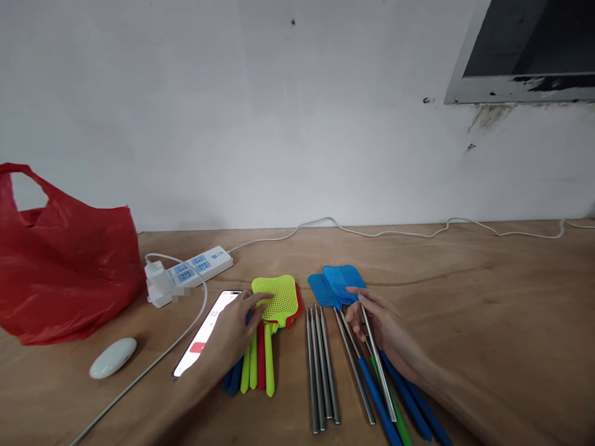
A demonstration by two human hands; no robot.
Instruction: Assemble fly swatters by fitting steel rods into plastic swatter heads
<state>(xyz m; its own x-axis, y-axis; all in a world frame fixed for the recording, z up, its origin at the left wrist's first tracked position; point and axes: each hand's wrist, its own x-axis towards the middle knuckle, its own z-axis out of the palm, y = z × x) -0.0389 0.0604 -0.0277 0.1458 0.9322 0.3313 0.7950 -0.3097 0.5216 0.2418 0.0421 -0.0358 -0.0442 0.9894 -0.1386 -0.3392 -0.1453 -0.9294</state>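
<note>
My left hand [239, 325] reaches over a pile of fly swatters, its index finger stretched across the yellow-green swatter head [281, 297]. A red swatter head [299, 306] peeks out beneath it, and yellow-green, red and blue handles point toward me. My right hand [379, 319] pinches a slim metal rod [379, 365] near its upper end, its lower end slanting toward me. Just beyond that hand lie blue swatter heads [344, 282]. Several metal rods [318, 371] lie side by side between my hands. Under the right hand are blue handles [409, 396] and a green one [400, 415].
A lit phone [190, 356] lies partly under my left forearm. A white power strip [199, 266] with a plugged-in charger stands behind it, its cord [330, 220] running along the wall. Farther left are a red plastic bag [69, 266] and a white oval object [113, 358].
</note>
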